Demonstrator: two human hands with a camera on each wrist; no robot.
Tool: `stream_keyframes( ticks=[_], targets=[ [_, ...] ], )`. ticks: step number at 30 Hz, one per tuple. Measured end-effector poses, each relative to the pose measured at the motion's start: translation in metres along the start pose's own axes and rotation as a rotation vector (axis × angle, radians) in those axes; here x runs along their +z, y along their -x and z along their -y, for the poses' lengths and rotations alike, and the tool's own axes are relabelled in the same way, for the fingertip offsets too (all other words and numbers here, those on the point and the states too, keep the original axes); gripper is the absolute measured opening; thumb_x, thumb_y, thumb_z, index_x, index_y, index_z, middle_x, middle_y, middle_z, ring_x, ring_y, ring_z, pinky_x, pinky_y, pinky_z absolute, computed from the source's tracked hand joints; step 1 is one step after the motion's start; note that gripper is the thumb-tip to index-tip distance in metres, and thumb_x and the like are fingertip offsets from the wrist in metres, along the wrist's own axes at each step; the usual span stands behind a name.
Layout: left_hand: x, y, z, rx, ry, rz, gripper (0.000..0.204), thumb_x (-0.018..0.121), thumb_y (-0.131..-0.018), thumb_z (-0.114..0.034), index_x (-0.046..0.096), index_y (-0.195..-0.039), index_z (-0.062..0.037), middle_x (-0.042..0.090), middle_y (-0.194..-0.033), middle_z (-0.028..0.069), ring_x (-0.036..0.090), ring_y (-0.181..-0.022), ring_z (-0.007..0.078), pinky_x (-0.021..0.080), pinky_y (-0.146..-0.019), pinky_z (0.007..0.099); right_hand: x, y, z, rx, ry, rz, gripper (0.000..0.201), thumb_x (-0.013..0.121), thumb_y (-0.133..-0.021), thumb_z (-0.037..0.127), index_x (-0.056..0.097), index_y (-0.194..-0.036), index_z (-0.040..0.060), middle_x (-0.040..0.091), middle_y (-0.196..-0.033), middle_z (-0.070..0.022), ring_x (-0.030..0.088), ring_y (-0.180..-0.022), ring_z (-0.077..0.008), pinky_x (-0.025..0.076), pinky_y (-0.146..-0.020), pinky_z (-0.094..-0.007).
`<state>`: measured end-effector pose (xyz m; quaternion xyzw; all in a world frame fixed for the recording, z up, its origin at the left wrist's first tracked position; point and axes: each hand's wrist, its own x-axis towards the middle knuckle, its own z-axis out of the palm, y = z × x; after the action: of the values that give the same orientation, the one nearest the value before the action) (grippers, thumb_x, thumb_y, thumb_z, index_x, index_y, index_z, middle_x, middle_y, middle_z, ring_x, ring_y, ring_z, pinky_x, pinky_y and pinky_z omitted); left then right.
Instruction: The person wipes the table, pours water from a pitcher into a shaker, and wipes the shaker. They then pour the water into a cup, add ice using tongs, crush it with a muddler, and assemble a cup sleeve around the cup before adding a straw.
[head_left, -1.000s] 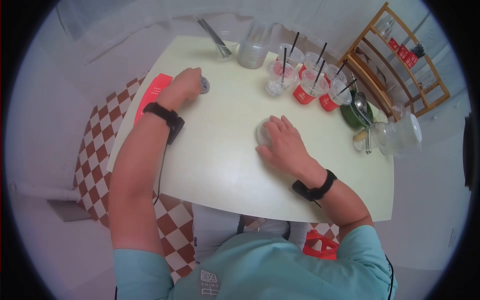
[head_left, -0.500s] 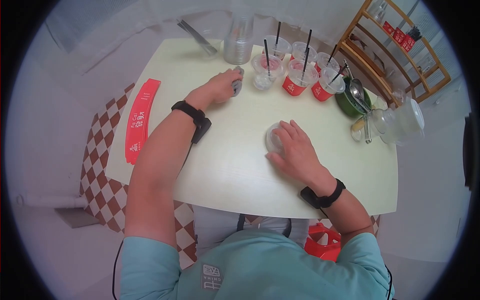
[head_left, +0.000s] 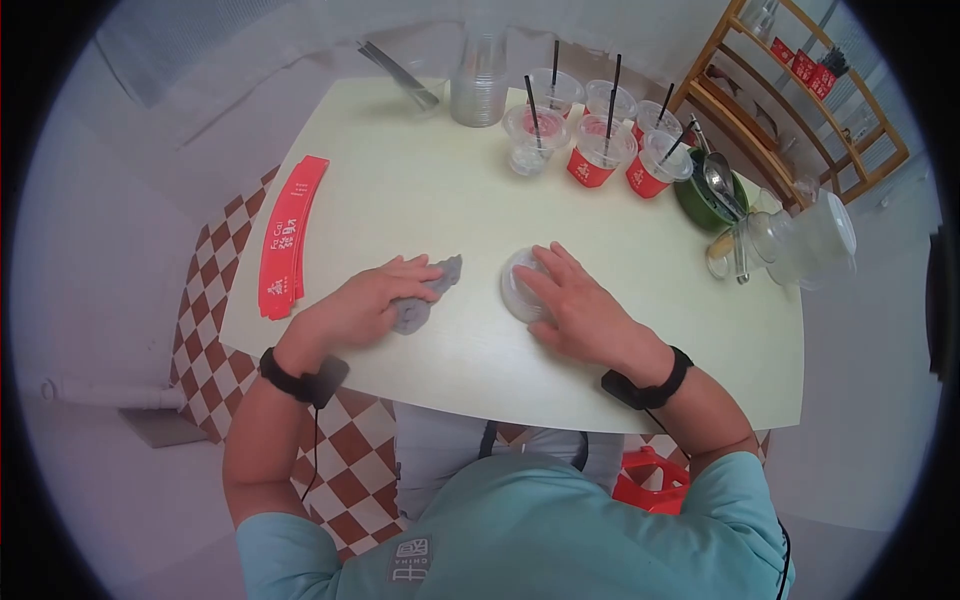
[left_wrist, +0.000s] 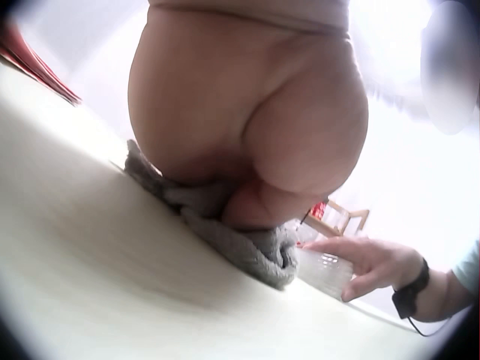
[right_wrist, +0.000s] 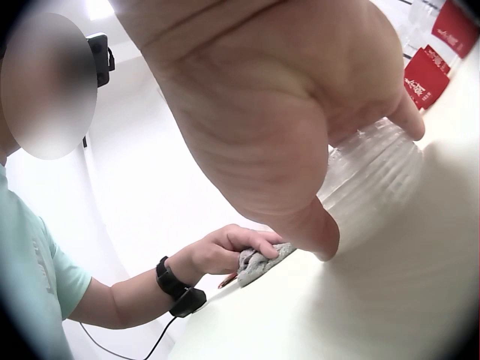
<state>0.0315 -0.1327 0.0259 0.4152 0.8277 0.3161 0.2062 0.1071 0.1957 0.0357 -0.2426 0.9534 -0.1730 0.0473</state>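
Note:
At the left front of the table, my left hand [head_left: 362, 302] grips a bunched grey cloth [head_left: 412, 316] against the tabletop [head_left: 430, 215]. In the left wrist view, the cloth [left_wrist: 247, 251] is folded under the palm and thumb. My right hand [head_left: 592, 312] holds a low, round stack of clear plastic lids [head_left: 516, 290] standing on the table. From the right wrist, the ribbed sides of the lids [right_wrist: 382, 169] show between thumb and fingers. A gap of bare table separates the cloth from the lids.
Red paper cup sleeves [head_left: 284, 245] lie at the left edge. Clear cups with black straws, including a red-sleeved one [head_left: 592, 168], stand at the back, beside tall stacked cups [head_left: 478, 95]. A green bowl [head_left: 708, 208] and a clear pitcher [head_left: 815, 245] are on the right.
My left hand first moves right along the back with the grey cloth, then comes down toward the front edge, nearer the lids. The right hand stays on the lids.

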Motion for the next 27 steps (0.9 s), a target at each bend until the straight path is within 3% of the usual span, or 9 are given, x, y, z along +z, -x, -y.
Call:
stream_keyframes(
  ticks=[2,4,5,7,11,14,17,20,27],
  targets=[
    [-0.004,0.009,0.003,-0.027,-0.049,-0.030,0.060,0.041,-0.075,0.016,0.062,-0.127,-0.0040,0.048,-0.153,0.0132,0.033,-0.149,0.0363,0.022,-0.125,0.0445,0.003,-0.014,-0.001,-0.017,-0.005,-0.006,0.069,0.069,-0.082,0.016,0.045,-0.146,0.0083,0.036,-0.154,-0.0262,0.031,-0.145,-0.0480,0.034,-0.118,-0.0499],
    [-0.007,0.012,0.013,-0.183,-0.245,-0.228,0.051,0.045,-0.081,0.013,0.060,-0.127,-0.0033,0.051,-0.149,0.0160,0.036,-0.146,0.0383,0.024,-0.125,0.0447,0.006,-0.024,0.001,-0.021,0.037,-0.007,0.068,0.069,-0.083,0.017,0.045,-0.147,0.0088,0.037,-0.154,-0.0259,0.032,-0.145,-0.0478,0.034,-0.118,-0.0501],
    [-0.012,0.008,0.022,-0.178,-0.241,-0.228,0.051,0.045,-0.081,0.013,0.060,-0.127,-0.0033,0.051,-0.149,0.0160,0.036,-0.146,0.0383,0.024,-0.125,0.0447,0.007,-0.025,0.004,-0.017,0.041,-0.006,0.068,0.069,-0.083,0.017,0.045,-0.147,0.0088,0.037,-0.154,-0.0259,0.032,-0.145,-0.0478,0.034,-0.118,-0.0501],
    [-0.035,-0.019,0.049,-0.289,-0.284,-0.294,0.056,0.043,-0.081,0.012,0.059,-0.131,-0.0043,0.044,-0.154,0.0182,0.037,-0.145,0.0376,0.029,-0.122,0.0406,0.007,-0.026,0.008,-0.006,0.107,-0.007,0.068,0.069,-0.084,0.018,0.045,-0.147,0.0093,0.037,-0.154,-0.0258,0.032,-0.145,-0.0480,0.033,-0.118,-0.0501],
    [-0.075,-0.099,0.085,-0.312,-0.304,-0.285,0.052,0.044,-0.080,0.012,0.059,-0.128,-0.0039,0.061,-0.133,0.0198,0.055,-0.126,0.0381,0.043,-0.107,0.0385,0.010,-0.012,0.009,0.009,0.066,-0.032,0.069,0.069,-0.083,0.020,0.045,-0.147,0.0098,0.037,-0.154,-0.0256,0.032,-0.145,-0.0480,0.033,-0.118,-0.0511],
    [-0.071,-0.156,0.099,-0.272,-0.258,-0.362,0.048,0.044,-0.081,0.011,0.060,-0.125,-0.0032,0.065,-0.122,0.0188,0.059,-0.118,0.0372,0.046,-0.101,0.0390,0.012,0.000,0.007,0.017,0.018,-0.065,0.070,0.071,-0.082,0.021,0.045,-0.147,0.0103,0.038,-0.153,-0.0255,0.032,-0.145,-0.0480,0.033,-0.118,-0.0529],
    [-0.059,-0.193,0.088,-0.133,-0.165,-0.321,0.038,0.051,-0.084,0.005,0.064,-0.118,-0.0053,0.065,-0.119,0.0175,0.060,-0.114,0.0362,0.047,-0.096,0.0398,0.010,0.011,0.002,0.047,0.008,-0.084,0.071,0.071,-0.082,0.022,0.046,-0.147,0.0104,0.039,-0.153,-0.0254,0.032,-0.145,-0.0480,0.032,-0.118,-0.0527],
    [-0.047,-0.199,0.060,-0.106,-0.177,-0.111,0.053,0.044,-0.083,0.012,0.059,-0.131,-0.0048,0.043,-0.156,0.0174,0.040,-0.144,0.0347,0.033,-0.118,0.0362,0.005,0.020,-0.002,0.089,0.077,-0.069,0.070,0.071,-0.083,0.022,0.046,-0.147,0.0100,0.039,-0.153,-0.0254,0.031,-0.145,-0.0482,0.032,-0.119,-0.0510],
    [0.022,-0.104,-0.005,0.189,-0.092,0.117,0.057,0.045,-0.080,0.016,0.059,-0.132,-0.0049,0.040,-0.158,0.0160,0.029,-0.150,0.0361,0.024,-0.125,0.0433,-0.003,0.028,-0.023,0.121,-0.086,-0.079,0.075,0.076,-0.082,0.021,0.043,-0.148,0.0089,0.037,-0.154,-0.0257,0.031,-0.146,-0.0464,0.031,-0.120,-0.0488]
  ],
)
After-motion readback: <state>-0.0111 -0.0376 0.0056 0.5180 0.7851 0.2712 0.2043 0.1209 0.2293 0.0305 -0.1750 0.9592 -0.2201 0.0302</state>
